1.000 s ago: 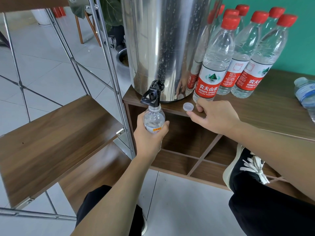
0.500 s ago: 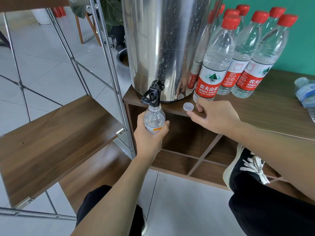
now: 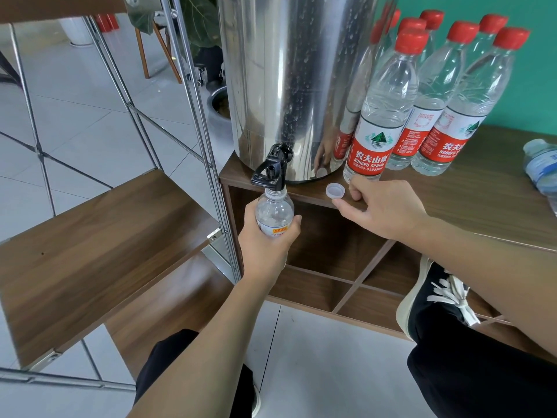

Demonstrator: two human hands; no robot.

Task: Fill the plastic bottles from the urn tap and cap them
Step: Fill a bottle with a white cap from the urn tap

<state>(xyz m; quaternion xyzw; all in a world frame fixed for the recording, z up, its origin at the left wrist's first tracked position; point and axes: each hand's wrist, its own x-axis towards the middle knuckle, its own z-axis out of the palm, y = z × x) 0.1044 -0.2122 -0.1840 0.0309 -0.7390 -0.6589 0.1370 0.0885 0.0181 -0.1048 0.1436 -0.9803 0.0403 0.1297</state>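
A tall steel urn (image 3: pixel 289 86) stands on the wooden cabinet top (image 3: pixel 488 206). Its black tap (image 3: pixel 271 170) juts over the front edge. My left hand (image 3: pixel 265 242) grips a small clear plastic bottle (image 3: pixel 274 212) upright, with its open mouth right under the tap. A white cap (image 3: pixel 335 190) lies upside down on the cabinet edge. My right hand (image 3: pixel 382 206) rests on that edge beside the cap, fingers loosely bent, holding nothing.
Several red-capped bottles (image 3: pixel 382 116) stand right of the urn against a green wall. Another bottle (image 3: pixel 542 167) lies at the far right. A metal-framed wooden shelf (image 3: pixel 90 242) is at my left. My shoe (image 3: pixel 434 297) rests in a cabinet cubby.
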